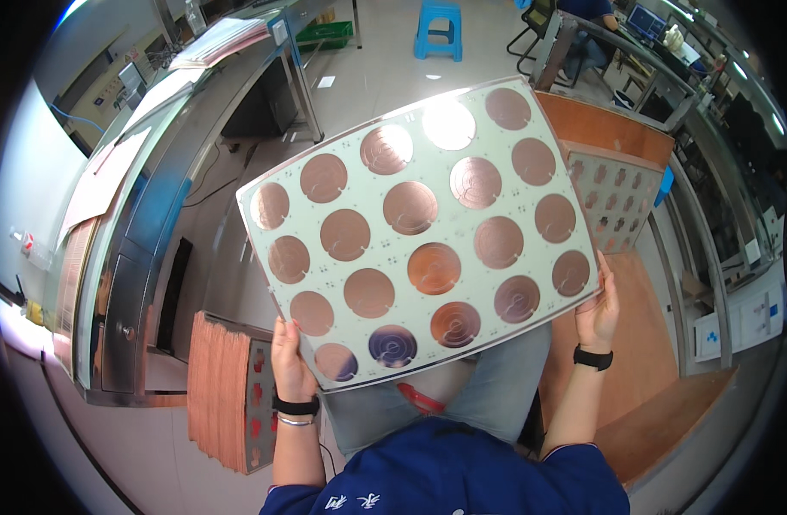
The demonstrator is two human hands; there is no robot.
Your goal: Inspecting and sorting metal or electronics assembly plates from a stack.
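A large pale green circuit board panel (383, 247) with rows of round copper discs is held up tilted above my lap, its right end higher. My left hand (290, 356) grips its lower left edge, the thumb on the face and the other fingers mostly hidden behind. At the lower right corner my right hand (598, 311) is closed on the panel's edge, fingers partly behind it. Light glares off one disc near the top, and a dark reflection falls across some of the bottom ones.
To my left, a thick stack of copper-edged panels (217, 386) stands on the floor beside a metal workbench (123, 300) with papers (217, 43). At right, an orange-brown wooden box (638, 343) has more panels (615, 199) leaning inside. Beyond are a blue stool (438, 30) and a seated person (586, 43).
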